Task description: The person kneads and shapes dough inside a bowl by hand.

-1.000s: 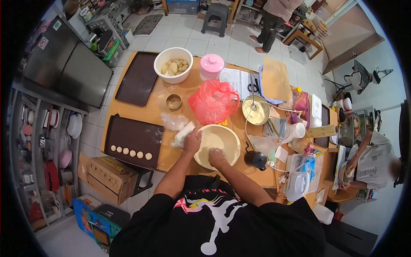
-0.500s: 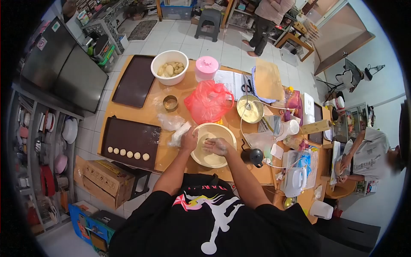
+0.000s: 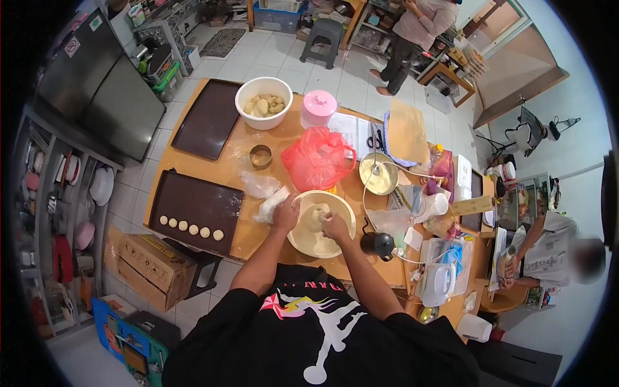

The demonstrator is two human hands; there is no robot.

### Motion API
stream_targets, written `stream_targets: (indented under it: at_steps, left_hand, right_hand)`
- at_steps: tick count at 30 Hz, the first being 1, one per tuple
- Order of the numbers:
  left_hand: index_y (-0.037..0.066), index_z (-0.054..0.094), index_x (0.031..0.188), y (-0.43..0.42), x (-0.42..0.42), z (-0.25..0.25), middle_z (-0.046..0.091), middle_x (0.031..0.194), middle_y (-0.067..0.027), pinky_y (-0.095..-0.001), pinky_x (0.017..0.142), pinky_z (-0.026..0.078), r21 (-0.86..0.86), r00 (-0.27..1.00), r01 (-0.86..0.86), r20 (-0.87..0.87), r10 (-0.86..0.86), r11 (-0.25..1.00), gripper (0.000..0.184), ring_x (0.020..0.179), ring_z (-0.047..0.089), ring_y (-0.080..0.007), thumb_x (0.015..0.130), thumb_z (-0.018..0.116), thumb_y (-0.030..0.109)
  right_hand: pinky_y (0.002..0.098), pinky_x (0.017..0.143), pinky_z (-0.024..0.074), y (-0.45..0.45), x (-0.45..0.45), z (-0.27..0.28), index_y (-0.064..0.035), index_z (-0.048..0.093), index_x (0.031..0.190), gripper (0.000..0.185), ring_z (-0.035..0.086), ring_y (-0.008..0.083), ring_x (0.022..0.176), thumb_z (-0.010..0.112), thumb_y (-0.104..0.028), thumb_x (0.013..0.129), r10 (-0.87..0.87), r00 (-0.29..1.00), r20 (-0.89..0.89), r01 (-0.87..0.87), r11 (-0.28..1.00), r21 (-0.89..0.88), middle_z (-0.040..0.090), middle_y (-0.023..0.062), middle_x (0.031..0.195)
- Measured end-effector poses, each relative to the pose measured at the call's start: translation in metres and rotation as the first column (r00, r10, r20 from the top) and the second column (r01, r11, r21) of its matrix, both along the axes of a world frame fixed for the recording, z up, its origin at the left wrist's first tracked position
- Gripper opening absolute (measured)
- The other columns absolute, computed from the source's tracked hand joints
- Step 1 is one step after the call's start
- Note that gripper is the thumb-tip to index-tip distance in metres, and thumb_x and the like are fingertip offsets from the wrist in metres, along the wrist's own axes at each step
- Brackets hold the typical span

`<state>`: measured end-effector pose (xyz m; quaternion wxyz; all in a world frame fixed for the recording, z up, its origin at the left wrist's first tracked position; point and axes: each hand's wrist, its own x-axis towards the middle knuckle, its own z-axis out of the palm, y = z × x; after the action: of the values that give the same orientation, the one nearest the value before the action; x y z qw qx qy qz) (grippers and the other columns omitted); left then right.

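A large cream bowl (image 3: 346, 242) stands at the table's near edge, with flour and a pale lump of dough (image 3: 314, 216) inside. My left hand (image 3: 286, 213) is closed on the bowl's left rim, close beside a clear plastic bag (image 3: 267, 205) of white stuff. Inside the bowl, my right hand (image 3: 334, 227) has its fingers curled in against the dough; the fingertips are partly hidden. Left of the bowl, a dark tray (image 3: 200, 205) carries a row of several small round dough pieces (image 3: 193, 229).
Behind the bowl sit a red plastic bag (image 3: 318, 158), a metal ring (image 3: 260, 157), and a white tub (image 3: 264, 84) of pale balls. A metal bowl (image 3: 379, 174) and black jug (image 3: 378, 246) are at right. One person (image 3: 551, 248) works at right; another (image 3: 419, 32) stands beyond.
My right hand has gone from open with fingers spread over the bowl to curled in at the dough. My left hand stays at the rim. The camera view has shifted slightly.
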<state>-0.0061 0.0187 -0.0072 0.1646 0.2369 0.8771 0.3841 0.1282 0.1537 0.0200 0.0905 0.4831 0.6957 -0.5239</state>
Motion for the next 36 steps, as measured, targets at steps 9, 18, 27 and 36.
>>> stream_targets:
  at_steps: [9,18,27,36]
  left_hand:
    - [0.012,0.061,0.112,0.003,0.003,0.001,0.067,0.089,-0.0225,-0.0529,0.076,0.048,-0.036,0.999,-0.009,0.034,0.010,0.999,0.035,0.087,0.062,-0.0438,0.094,0.051,0.040]
    - [0.012,0.062,0.111,0.002,0.001,-0.003,0.065,0.086,-0.0247,-0.0532,0.074,0.048,-0.006,1.000,-0.006,0.010,0.006,1.000,0.034,0.084,0.061,-0.0453,0.093,0.052,0.038]
    - [0.009,0.062,0.110,0.004,0.001,-0.004,0.065,0.088,-0.0253,-0.0533,0.074,0.048,-0.048,1.000,-0.020,0.012,0.020,0.999,0.036,0.084,0.062,-0.0452,0.094,0.051,0.039]
    - [0.007,0.060,0.110,0.000,0.001,0.006,0.066,0.086,-0.0244,-0.0526,0.074,0.048,-0.011,1.000,0.027,0.006,-0.027,1.000,0.034,0.084,0.062,-0.0441,0.094,0.052,0.036]
  right_hand:
    - [0.0476,0.090,0.0455,0.018,-0.023,-0.021,-0.0026,0.057,0.111,0.035,0.058,0.0389,0.104,0.059,-0.025,0.085,0.229,0.967,0.113,-0.254,0.839,0.482,0.064,0.0230,0.103]
    - [0.0441,0.077,0.0500,0.000,0.024,0.042,-0.0011,0.067,0.092,0.020,0.064,0.0366,0.085,0.064,-0.018,0.082,0.633,0.768,-0.095,-0.524,0.707,0.475,0.066,0.0205,0.093]
    - [0.0492,0.076,0.0506,-0.074,0.025,-0.019,-0.0004,0.062,0.084,0.015,0.064,0.0410,0.081,0.060,-0.015,0.079,0.581,0.800,0.148,-0.569,0.656,0.497,0.066,0.0236,0.083]
    - [0.0488,0.079,0.0503,-0.062,-0.005,-0.007,-0.0036,0.063,0.091,0.027,0.065,0.0391,0.085,0.067,-0.027,0.078,0.409,0.903,0.133,-0.430,0.859,0.278,0.067,0.0203,0.087]
